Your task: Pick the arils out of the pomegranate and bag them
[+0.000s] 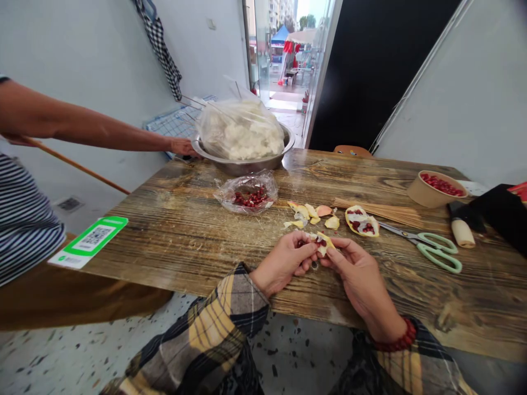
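Observation:
Between my two hands, over the front part of the wooden table, is a small pomegranate piece (323,244) with dark red seeds and yellow rind. My left hand (291,257) pinches it from the left, and my right hand (357,270) grips its rind from the right. Just beyond my fingers lie scraps of pomegranate peel (315,213). A larger pomegranate chunk (362,221) rests to the right, seeds facing up. Behind the peel, a clear plastic bag (247,192) lies spread with loose red seeds in it.
Scissors with green handles (438,251) and thin wooden skewers (379,211) lie right. Farther right stand a paper bowl (432,189) of red seeds and a wooden-handled tool (461,233). A metal basin (247,164) holds a bagged whitish mass. Another person's hand (184,146) touches near it.

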The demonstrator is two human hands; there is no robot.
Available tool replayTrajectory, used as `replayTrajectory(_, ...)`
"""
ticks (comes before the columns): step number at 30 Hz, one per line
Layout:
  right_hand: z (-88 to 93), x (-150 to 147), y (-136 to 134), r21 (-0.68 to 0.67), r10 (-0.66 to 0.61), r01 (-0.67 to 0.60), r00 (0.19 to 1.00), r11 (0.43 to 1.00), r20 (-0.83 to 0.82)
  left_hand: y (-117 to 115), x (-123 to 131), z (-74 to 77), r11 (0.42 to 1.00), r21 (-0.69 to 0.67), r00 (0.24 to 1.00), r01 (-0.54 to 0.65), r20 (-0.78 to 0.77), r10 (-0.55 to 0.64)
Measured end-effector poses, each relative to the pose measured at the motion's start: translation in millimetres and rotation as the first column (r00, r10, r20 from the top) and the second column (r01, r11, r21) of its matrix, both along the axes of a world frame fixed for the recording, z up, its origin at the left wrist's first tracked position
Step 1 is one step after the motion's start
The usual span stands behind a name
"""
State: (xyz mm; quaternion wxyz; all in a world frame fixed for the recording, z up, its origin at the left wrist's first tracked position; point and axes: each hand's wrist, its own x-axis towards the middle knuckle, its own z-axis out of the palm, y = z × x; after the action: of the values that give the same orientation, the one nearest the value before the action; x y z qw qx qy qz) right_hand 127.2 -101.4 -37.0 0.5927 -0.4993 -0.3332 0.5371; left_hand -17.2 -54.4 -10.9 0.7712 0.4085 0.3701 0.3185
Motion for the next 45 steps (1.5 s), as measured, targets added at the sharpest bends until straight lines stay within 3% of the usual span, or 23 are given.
replayTrajectory(6, -1.3, -1, 1, 0.009, 0.009, -0.009, 1.0, 1.0, 0.001, 2, -1, 2.1, 0.995, -0.102, 0.998, 0.009, 0.067, -0.003)
replayTrajectory(14, -1.2, 0, 2, 0.008, 0.007, -0.007, 1.0, 1.0, -0.005, 1, -2, 1.2, 0.997, -0.07, 0.997, 0.028, 0.069, -0.023)
replayTrajectory(21, -1.3, -1, 1, 0.029, 0.009, -0.008, 1.0, 1.0, -0.011, 1, -2, 7.6, 0.99, -0.141, 0.996, 0.024, 0.086, -0.012)
replayTrajectory(28, 2.3, -2, 5, 0.001, -0.011, 0.012, 0.988, 1.0, -0.154, 4, -3, 1.8, 0.986, -0.151, 0.988, 0.063, 0.152, -0.04)
replayTrajectory(33, 0.0, 3, 8, -0.051, -0.043, 0.03, 0.962, 0.998, -0.27, 7, -12, 3.5, 0.994, -0.107, 0.991, -0.014, 0.13, 0.028)
replayTrajectory(38, -1.7, 4, 6, -0.048, -0.014, 0.0, 0.953, 0.999, -0.304, 33, -49, 30.5, 0.985, 0.055, 0.986, -0.164, 0.051, 0.161)
replayTrajectory(42, -0.8, 4, 4, -0.029, 0.013, -0.026, 0.934, 0.999, -0.356, 77, -75, 52.2, 0.946, 0.233, 0.961, -0.227, -0.102, 0.256)
replayTrajectory(45, -1.3, 4, 4, -0.023, 0.024, -0.035, 0.928, 0.999, -0.373, 109, -83, 56.6, 0.912, 0.305, 0.906, -0.274, -0.237, 0.351)
